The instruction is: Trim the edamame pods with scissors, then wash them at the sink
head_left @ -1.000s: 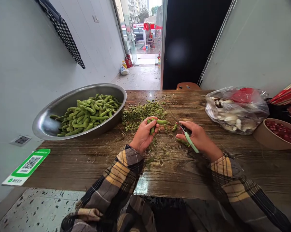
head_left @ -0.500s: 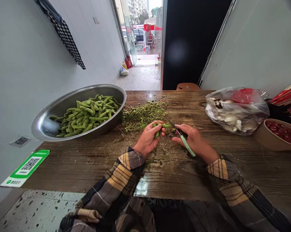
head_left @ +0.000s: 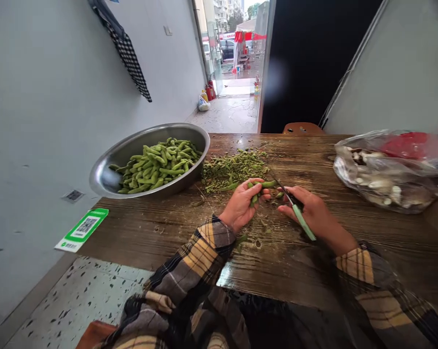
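Note:
Green edamame pods [head_left: 267,184] are pinched in my left hand [head_left: 242,203], one pointing right toward the blades. My right hand [head_left: 309,211] is closed on scissors [head_left: 301,220] with a pale green handle; the blades reach up to that pod's right end. Part of the scissors' grip is hidden by the fingers. Behind my hands lies a heap of small green trimmings [head_left: 236,169], with scraps strewn across the wood. To the left, a big steel bowl [head_left: 105,177] holds a pile of whole pods [head_left: 156,165].
A clear plastic bag of mushrooms [head_left: 382,179] rests at the table's right side. A green QR-code card [head_left: 84,228] is at the left edge of the wooden table [head_left: 131,232]. An orange-brown chair back [head_left: 302,128] shows behind the far edge. An open doorway lies beyond.
The whole view has swung left, so the scene sits further right in the picture. Both hands keep their hold, with the scissors still at the pod's end.

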The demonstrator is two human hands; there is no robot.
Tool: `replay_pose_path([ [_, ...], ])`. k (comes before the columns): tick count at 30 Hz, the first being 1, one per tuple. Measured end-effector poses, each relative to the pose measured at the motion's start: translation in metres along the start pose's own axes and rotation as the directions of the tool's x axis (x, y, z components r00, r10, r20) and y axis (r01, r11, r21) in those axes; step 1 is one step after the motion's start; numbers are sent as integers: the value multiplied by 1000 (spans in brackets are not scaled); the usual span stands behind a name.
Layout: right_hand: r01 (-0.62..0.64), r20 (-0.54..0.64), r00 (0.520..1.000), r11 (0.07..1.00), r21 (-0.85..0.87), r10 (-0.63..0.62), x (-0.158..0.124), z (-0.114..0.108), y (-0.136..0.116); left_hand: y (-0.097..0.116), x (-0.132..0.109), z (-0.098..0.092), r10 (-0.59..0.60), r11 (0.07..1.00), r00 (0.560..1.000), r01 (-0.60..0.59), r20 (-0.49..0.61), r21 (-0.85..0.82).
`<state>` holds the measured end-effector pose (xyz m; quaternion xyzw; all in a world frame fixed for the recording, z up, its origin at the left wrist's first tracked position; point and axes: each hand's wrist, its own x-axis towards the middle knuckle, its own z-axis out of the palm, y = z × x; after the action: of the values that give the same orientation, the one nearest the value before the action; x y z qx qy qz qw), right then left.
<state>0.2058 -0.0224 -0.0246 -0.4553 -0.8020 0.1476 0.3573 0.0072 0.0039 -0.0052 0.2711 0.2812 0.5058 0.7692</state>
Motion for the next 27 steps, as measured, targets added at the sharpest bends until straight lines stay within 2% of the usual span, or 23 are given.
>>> replay_pose_path([
  [10,22,-48,999,997,-74,-26,-4,6,7,-2,-4,2,-36,999,999,35,-21,-29],
  [19,-4,23,1000,973,-229,10,-1,8,1,3,6,-8,35,996,998,-31,-54,79],
  [24,-51,-148,989,986,-156,28,5,-4,15,22,14,-16,102,987,986,-83,-130,138],
  [27,-112,-228,971,981,-159,74,7,-14,23,28,23,-17,95,954,986,-51,-137,295],
])
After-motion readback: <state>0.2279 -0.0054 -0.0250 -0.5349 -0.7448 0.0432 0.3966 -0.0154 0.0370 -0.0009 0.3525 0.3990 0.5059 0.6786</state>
